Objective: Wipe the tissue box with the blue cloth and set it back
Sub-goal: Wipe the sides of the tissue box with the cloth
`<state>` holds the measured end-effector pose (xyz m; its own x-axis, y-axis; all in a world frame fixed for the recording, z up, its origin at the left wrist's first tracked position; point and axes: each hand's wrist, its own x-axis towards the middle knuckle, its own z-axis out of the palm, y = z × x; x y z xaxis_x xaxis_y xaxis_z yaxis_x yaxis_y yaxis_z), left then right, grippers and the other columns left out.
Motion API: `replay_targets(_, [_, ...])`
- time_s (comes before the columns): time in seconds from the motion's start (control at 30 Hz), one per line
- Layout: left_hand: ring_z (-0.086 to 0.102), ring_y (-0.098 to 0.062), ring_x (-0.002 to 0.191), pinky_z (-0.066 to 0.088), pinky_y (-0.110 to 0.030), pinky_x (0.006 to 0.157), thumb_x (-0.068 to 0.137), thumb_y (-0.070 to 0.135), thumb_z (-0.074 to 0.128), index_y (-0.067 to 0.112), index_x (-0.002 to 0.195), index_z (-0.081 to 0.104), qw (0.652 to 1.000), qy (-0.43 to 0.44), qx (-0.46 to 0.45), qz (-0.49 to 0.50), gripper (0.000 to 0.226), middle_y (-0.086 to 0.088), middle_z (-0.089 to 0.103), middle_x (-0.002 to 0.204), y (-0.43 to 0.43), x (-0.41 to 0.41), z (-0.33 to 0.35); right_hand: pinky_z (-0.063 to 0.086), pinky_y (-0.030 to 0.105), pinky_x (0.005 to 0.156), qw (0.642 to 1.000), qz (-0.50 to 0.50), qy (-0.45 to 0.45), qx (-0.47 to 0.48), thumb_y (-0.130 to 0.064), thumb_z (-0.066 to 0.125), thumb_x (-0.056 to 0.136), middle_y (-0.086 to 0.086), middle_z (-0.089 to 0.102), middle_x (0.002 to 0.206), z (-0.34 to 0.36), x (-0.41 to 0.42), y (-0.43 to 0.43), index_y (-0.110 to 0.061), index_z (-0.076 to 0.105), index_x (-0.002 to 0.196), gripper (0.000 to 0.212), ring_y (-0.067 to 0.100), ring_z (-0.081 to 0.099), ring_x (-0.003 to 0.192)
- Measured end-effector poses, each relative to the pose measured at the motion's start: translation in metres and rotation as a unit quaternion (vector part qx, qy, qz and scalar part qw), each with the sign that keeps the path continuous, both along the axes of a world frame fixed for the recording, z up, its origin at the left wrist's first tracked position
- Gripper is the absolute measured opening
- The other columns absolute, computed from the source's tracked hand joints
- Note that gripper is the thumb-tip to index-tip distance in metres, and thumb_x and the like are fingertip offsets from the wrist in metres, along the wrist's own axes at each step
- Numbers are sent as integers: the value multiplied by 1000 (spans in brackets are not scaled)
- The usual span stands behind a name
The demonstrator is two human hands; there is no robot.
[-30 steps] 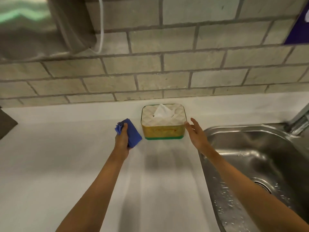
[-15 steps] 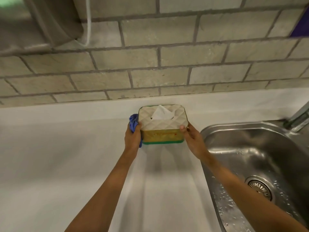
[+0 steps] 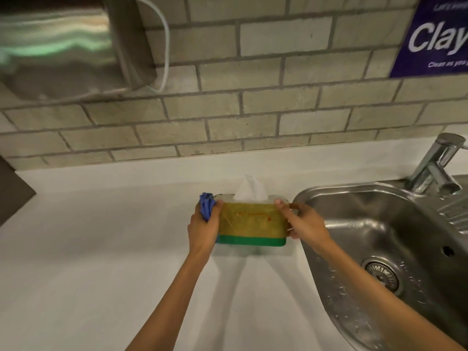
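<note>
The tissue box (image 3: 250, 220) is yellow with a green band along its base, a red smear on its front and a white tissue sticking up from the top. It is held between both hands, lifted and tilted with its front face toward me, above the white counter (image 3: 101, 249). My left hand (image 3: 203, 230) presses the box's left end with the bunched blue cloth (image 3: 207, 203) trapped between palm and box. My right hand (image 3: 305, 225) grips the box's right end, thumb on the upper front edge.
A steel sink (image 3: 379, 249) with a wet basin and drain lies just right of the box, its tap (image 3: 435, 165) at the back right. A brick wall stands behind. A metal dispenser (image 3: 63, 46) hangs at upper left, a purple sign (image 3: 435, 34) at upper right.
Both hands closed on the box's ends, then lifted it off the counter, drawing it toward me and tilting its front face up. The cloth went from free in my left hand to pressed against the box.
</note>
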<state>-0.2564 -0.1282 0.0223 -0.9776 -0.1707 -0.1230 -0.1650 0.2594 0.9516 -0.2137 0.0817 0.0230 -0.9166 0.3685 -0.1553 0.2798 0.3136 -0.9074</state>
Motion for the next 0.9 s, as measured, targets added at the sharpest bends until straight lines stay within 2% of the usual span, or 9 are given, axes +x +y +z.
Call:
replay_targets(0.17, [54, -24, 97, 44, -39, 93, 85, 65, 38, 30, 109, 53, 1000, 10, 20, 18, 45, -2, 57, 100, -4, 16, 7, 52, 22, 46, 999, 31, -33, -3, -73, 51, 70, 11, 72, 79, 8, 13, -2, -16, 51, 130, 82, 18, 71, 57])
replay_targets(0.27, [53, -28, 108, 39, -41, 102, 89, 65, 20, 24, 123, 53, 998, -1, 52, 24, 63, -7, 58, 111, -4, 18, 9, 49, 23, 51, 998, 38, -57, -4, -80, 45, 66, 8, 69, 85, 7, 11, -5, -17, 46, 134, 92, 17, 67, 61])
replay_targets(0.37, [52, -33, 116, 38, -42, 105, 93, 58, 16, 19, 126, 53, 998, -10, 57, 37, 63, -12, 57, 123, -1, 16, 11, 49, 34, 82, 996, 44, -80, -4, -87, 37, 55, 13, 56, 127, 2, 2, -4, -17, 32, 142, 112, 25, 59, 99])
replay_targets(0.47, [54, -35, 111, 43, -45, 100, 97, 45, 30, 18, 129, 49, 998, 59, -35, 15, 46, -16, 59, 118, 2, 18, 7, 28, 41, 112, 997, 57, -47, -36, -82, 37, 62, 8, 27, 155, -2, -7, -7, -24, 13, 150, 108, 29, 31, 139])
replay_targets(0.57, [48, -34, 114, 39, -39, 102, 95, 30, 46, 18, 139, 40, 980, 149, -129, 5, 46, -16, 55, 123, 7, 23, 0, 37, 26, 95, 990, 73, -14, -121, -64, 39, 84, 3, 40, 145, -6, -15, -15, -30, 9, 150, 80, 19, 48, 122])
replay_targets(0.63, [40, -32, 121, 33, -32, 100, 92, 28, 51, 17, 143, 34, 962, 192, -193, -8, 55, -16, 48, 132, 10, 25, -3, 43, 18, 78, 989, 55, -1, -137, -56, 40, 89, 0, 51, 128, -8, -19, -17, -29, 24, 145, 64, 9, 56, 97])
replay_targets(0.7, [35, -33, 128, 34, -38, 104, 91, 34, 51, 19, 144, 33, 942, 223, -249, -31, 57, -18, 40, 141, 11, 25, -6, 42, 14, 66, 988, 48, 9, -147, -51, 41, 91, -5, 55, 110, -8, -23, -15, -28, 41, 132, 47, 0, 55, 87])
replay_targets(0.83, [32, -44, 134, 31, -52, 107, 88, 48, 38, 21, 137, 45, 895, 279, -339, -80, 57, -23, 36, 147, 7, 22, -10, 43, 12, 60, 986, 40, 8, -160, -45, 40, 93, -9, 57, 99, -9, -28, -14, -39, 50, 99, 13, -2, 56, 85])
replay_targets(0.9, [32, -44, 135, 30, -54, 107, 87, 43, 42, 21, 135, 48, 878, 306, -354, -103, 53, -23, 37, 146, 4, 20, -13, 44, 13, 62, 985, 37, 15, -165, -55, 44, 88, -11, 59, 96, -10, -28, -16, -37, 51, 100, 23, 0, 58, 86])
